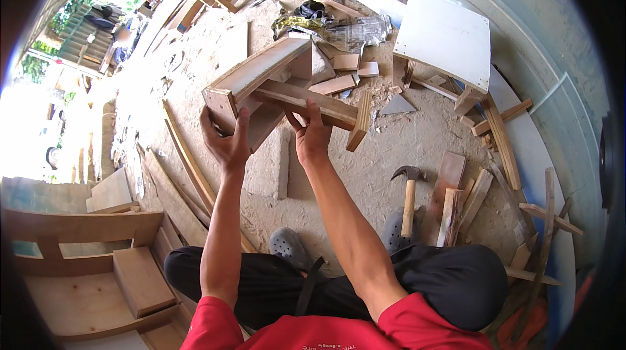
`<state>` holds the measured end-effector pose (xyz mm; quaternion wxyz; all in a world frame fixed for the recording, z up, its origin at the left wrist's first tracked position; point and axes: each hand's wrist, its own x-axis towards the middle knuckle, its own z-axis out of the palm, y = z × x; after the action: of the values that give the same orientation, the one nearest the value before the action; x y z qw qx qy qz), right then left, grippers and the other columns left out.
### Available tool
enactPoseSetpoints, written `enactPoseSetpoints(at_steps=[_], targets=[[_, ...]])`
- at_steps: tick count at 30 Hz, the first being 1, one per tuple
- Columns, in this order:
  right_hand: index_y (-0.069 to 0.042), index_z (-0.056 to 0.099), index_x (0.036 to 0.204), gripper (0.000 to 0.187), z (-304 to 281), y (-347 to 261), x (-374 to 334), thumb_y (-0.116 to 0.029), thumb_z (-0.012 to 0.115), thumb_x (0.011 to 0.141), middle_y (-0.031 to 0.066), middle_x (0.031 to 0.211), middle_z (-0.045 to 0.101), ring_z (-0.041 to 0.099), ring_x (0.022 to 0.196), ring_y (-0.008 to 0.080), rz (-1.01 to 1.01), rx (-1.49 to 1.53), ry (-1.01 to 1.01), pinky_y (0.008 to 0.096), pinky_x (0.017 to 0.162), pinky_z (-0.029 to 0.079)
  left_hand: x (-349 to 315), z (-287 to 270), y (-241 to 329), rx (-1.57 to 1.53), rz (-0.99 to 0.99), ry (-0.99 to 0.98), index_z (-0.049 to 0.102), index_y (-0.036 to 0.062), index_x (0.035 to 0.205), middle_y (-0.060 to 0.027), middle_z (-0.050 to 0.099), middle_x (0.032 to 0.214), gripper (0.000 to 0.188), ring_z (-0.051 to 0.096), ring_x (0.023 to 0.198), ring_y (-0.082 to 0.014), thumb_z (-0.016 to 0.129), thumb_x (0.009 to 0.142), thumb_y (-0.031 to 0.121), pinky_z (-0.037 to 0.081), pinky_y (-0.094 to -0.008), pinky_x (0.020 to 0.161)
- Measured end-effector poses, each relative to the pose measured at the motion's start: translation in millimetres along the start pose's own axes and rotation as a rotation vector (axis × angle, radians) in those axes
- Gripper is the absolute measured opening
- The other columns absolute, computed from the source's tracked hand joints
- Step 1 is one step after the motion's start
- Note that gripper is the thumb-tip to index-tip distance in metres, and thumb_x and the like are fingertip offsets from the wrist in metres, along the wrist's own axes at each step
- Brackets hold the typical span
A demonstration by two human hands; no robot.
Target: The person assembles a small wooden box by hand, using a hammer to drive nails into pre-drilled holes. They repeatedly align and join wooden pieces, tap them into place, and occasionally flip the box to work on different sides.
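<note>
In front of me a long open wooden box (pixel 257 71) is held up off the ground, tilted, its far end up and to the right. My left hand (pixel 227 142) grips the box at its near-left end, thumb and fingers on either side of the corner. A wooden beam (pixel 312 105) runs out of the box's open side toward the right, with a short plywood crosspiece (pixel 360 123) at its outer end. My right hand (pixel 310 136) is closed around the beam from below, thumb up along its near face. Where the beam's inner end sits is hidden inside the box.
A claw hammer (pixel 409 200) stands handle-down by my right shoe. Wood offcuts (pixel 450 213) lie to the right, near a white-topped stool-like piece (pixel 447 37). Long strips (pixel 189 154) and a large wooden cabinet frame (pixel 85 219) are on the left. Plastic wrapping (pixel 355 30) lies ahead.
</note>
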<state>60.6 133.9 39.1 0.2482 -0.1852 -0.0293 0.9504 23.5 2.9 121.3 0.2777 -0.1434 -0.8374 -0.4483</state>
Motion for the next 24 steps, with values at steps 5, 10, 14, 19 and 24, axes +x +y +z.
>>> enactPoseSetpoints(at_steps=[5, 10, 14, 19, 24], targets=[[-0.006, 0.046, 0.125, 0.041, -1.2, -2.9, 3.6, -0.014, 0.069, 0.092, 0.0098, 0.12, 0.055, 0.06, 0.112, 0.0225, -0.014, 0.019, 0.046, 0.0425, 0.089, 0.063, -3.4, 1.8, 9.6, -0.005, -0.001, -0.002, 0.047, -0.0055, 0.134, -0.0194, 0.059, 0.119, 0.09, 0.057, 0.109, -0.0271, 0.087, 0.072, 0.046, 0.047, -0.0386, 0.093], [-0.005, 0.048, 0.123, 0.043, 3.1, -4.5, -1.8, -0.016, 0.072, 0.09, 0.01, 0.12, 0.056, 0.058, 0.115, 0.0236, -0.011, 0.036, 0.049, 0.0423, 0.092, 0.062, -4.7, 0.7, 5.8, 0.078, 0.035, -0.015, 0.044, -0.0075, 0.136, -0.0166, 0.056, 0.123, 0.086, 0.054, 0.113, -0.0234, 0.084, 0.078, 0.042, 0.044, -0.0362, 0.096], [-0.005, 0.048, 0.123, 0.042, 4.0, -6.1, -1.9, -0.016, 0.072, 0.09, 0.0097, 0.119, 0.056, 0.059, 0.113, 0.0235, -0.011, 0.048, 0.045, 0.0418, 0.091, 0.062, -5.1, 3.3, 2.8, 0.032, 0.023, -0.013, 0.045, -0.0064, 0.135, -0.0173, 0.057, 0.123, 0.088, 0.055, 0.112, -0.0254, 0.086, 0.075, 0.043, 0.045, -0.0375, 0.096], [-0.005, 0.049, 0.122, 0.039, 4.9, -5.8, -1.5, -0.017, 0.071, 0.091, 0.0097, 0.118, 0.056, 0.06, 0.11, 0.0234, -0.022, 0.042, 0.055, 0.0417, 0.091, 0.062, -6.5, 5.4, -3.5, 0.109, 0.116, 0.002, 0.044, -0.0061, 0.137, -0.0157, 0.057, 0.122, 0.088, 0.056, 0.11, -0.0223, 0.085, 0.076, 0.043, 0.047, -0.0342, 0.091], [-0.003, 0.05, 0.122, 0.035, 4.7, -2.3, -0.1, -0.016, 0.067, 0.094, 0.0087, 0.116, 0.057, 0.06, 0.108, 0.0213, 0.04, 0.093, 0.084, 0.0395, 0.09, 0.063, -12.2, 1.4, 2.7, 0.222, 0.167, -0.046, 0.045, -0.0044, 0.135, -0.0148, 0.059, 0.114, 0.09, 0.06, 0.1, -0.0226, 0.089, 0.071, 0.042, 0.051, -0.0341, 0.082]])
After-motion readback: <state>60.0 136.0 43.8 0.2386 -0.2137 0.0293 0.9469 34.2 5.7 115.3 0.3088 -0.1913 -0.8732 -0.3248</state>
